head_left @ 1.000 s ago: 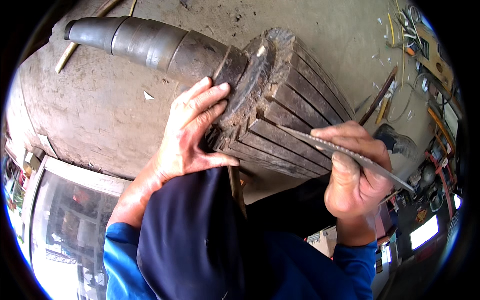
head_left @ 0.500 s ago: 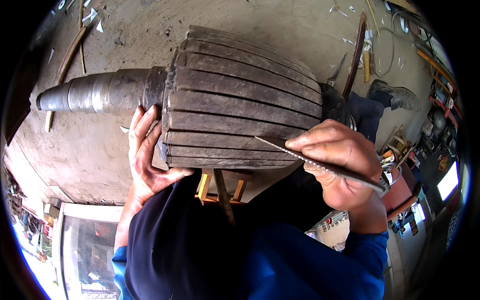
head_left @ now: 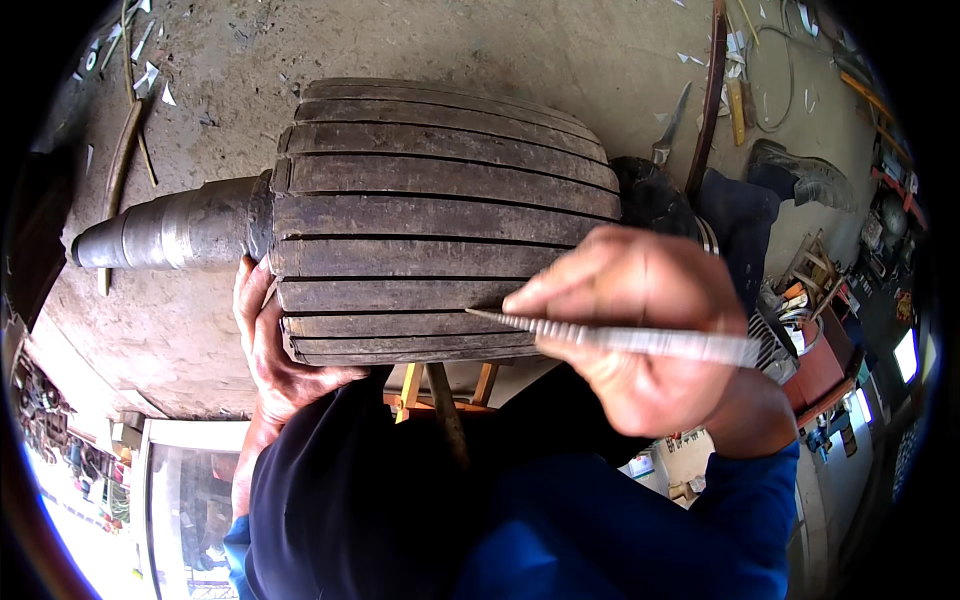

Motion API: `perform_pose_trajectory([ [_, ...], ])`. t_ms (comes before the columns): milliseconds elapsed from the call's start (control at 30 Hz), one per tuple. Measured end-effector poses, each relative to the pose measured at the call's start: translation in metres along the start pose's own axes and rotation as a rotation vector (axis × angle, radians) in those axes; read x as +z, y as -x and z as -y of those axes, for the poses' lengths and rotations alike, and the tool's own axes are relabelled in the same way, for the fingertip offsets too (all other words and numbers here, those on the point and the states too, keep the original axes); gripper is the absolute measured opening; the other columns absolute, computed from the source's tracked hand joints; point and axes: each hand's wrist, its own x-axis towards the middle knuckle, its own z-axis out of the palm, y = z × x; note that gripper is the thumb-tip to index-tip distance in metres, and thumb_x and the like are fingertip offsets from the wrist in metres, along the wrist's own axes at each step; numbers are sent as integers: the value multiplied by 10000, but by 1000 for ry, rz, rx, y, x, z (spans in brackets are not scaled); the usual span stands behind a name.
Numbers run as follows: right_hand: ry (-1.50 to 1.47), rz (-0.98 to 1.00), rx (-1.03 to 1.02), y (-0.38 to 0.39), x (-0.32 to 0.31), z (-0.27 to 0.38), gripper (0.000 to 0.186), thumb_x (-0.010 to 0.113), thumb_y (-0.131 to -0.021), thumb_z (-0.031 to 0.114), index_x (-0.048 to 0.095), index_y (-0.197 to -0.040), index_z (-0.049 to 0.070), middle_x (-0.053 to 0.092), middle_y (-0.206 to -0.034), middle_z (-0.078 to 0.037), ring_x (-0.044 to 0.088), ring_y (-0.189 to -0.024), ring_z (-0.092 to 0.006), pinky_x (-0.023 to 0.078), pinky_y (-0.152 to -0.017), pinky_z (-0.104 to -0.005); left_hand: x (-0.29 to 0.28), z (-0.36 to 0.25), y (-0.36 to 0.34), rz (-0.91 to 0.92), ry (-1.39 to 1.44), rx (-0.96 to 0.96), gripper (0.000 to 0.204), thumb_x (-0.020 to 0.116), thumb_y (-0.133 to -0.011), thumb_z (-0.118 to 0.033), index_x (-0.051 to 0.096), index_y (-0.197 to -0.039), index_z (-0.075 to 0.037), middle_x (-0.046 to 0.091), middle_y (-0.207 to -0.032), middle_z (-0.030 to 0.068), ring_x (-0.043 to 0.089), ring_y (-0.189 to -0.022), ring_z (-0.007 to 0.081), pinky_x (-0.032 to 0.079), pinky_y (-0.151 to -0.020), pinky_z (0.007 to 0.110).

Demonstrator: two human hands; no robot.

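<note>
A large dark motor rotor (head_left: 440,215) with long parallel slots lies crosswise before me, its stepped metal shaft (head_left: 180,225) pointing left. My left hand (head_left: 275,345) grips the rotor's left end, fingers up by the shaft and thumb along the lower edge. In my right hand (head_left: 650,320) is a thin toothed strip that looks like a hacksaw blade (head_left: 700,347), pinched between thumb and fingers. Its pointed tip meets one of the lower slots. Motion blurs the right hand and the blade's rear end.
Under the rotor shows a wooden stand (head_left: 410,390) with a round stick. A knife-like tool (head_left: 672,130), a long dark bar (head_left: 708,100) and paper scraps lie on the dusty floor beyond. A shoe (head_left: 800,175) is at the right, near a red box (head_left: 815,375).
The rotor sits farther left and lower in view and looks slightly turned. My right hand has shifted left with the blade, now more level. My left hand keeps its grip.
</note>
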Motion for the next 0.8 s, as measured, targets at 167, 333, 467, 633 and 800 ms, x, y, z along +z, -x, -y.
perform_pose_trajectory([
  [167,178,-201,-206,26,40,-7,169,791,-749,45,638,-797,-8,725,-838,-163,669,-618,-229,524,-499,-309,5,4,1,-23,58,-12,1068,932,-616,-643,549,-1368,11,481,-1518,241,408,-1453,488,318,-1208,668],
  [333,294,-178,-269,30,41,-14,199,772,-710,43,630,-836,-16,736,-902,-186,650,-620,-231,509,-479,-302,6,-1,-1,10,70,-87,1076,923,-616,-651,580,-1366,40,466,-1545,245,365,-1483,500,295,-1221,652],
  [467,269,-122,-264,25,32,-11,230,812,-740,64,640,-857,-34,735,-902,-205,689,-650,-266,551,-524,-328,6,2,2,22,56,-89,1082,924,-613,-651,580,-1366,45,453,-1558,243,352,-1493,498,292,-1225,651],
  [633,291,-87,-286,24,27,6,209,796,-769,44,643,-878,-47,737,-910,-225,718,-684,-281,596,-566,-343,2,-3,-3,68,-10,-118,1082,920,-616,-653,578,-1356,58,454,-1557,242,349,-1498,485,302,-1229,638],
  [800,170,45,-101,16,9,18,206,769,-921,55,602,-1003,-33,741,-930,-240,749,-786,-300,612,-660,-364,3,-2,0,66,-16,-112,1091,918,-608,-660,579,-1352,62,460,-1553,239,357,-1495,480,307,-1230,631],
])
